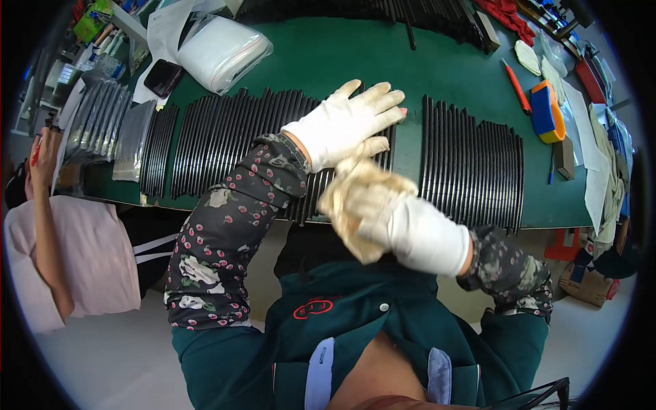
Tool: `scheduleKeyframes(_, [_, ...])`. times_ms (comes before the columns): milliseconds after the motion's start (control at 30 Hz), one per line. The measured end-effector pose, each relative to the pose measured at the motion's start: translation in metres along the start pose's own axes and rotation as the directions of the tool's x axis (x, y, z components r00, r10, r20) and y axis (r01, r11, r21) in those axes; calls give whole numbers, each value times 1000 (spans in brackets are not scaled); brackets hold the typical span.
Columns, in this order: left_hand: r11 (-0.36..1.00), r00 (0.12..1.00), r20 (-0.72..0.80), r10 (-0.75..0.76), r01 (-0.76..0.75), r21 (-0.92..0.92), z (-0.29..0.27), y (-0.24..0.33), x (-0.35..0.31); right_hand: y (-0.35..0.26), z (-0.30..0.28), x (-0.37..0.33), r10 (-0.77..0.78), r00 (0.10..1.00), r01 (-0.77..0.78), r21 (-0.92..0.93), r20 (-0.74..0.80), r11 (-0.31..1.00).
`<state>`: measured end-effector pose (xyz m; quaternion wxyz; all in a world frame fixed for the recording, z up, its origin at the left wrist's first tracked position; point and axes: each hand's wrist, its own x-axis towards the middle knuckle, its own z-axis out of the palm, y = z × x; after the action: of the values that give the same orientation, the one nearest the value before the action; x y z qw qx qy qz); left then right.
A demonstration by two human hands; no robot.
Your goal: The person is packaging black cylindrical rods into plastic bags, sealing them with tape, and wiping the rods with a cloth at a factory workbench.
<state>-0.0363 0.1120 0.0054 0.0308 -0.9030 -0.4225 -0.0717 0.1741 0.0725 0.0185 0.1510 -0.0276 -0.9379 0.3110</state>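
My left hand (350,121), in a white glove, lies with fingers outstretched across the far part of a row of thin black rods (225,140). One fingertip pokes bare from the glove. Closer to the table's front edge, my right hand (420,232), also gloved in white, is closed on a yellowish cloth (359,208). That cloth is blurred and covers the near ends of several rods; whether it presses on them I cannot tell. A second group of black rods (471,164) lies side by side to the right, beyond a strip of green tabletop (408,147).
More black rods (383,9) are heaped at the back. Plastic-wrapped bundles (102,119), a phone (164,77) and a white plastic package (222,53) lie left. A red cutter (517,87) and an orange-and-blue tape roll (547,113) lie right. A co-worker's arm (49,232) is far left.
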Motion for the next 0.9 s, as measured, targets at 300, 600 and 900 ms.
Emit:
scheduleKeyframes(300, [999, 999, 36, -4, 2, 51, 0, -3, 1, 12, -12, 10, -105, 987, 78, -206, -126, 976])
scheduleKeyframes(600, [997, 998, -67, -4, -2, -79, -16, 12, 10, -20, -85, -56, 473, 783, -217, 536, -404, 816])
scheduleKeyframes(900, [953, 975, -59, 216, -224, -204, -3, 52, 56, -11, -104, -81, 700, 479, -355, 612, -529, 706])
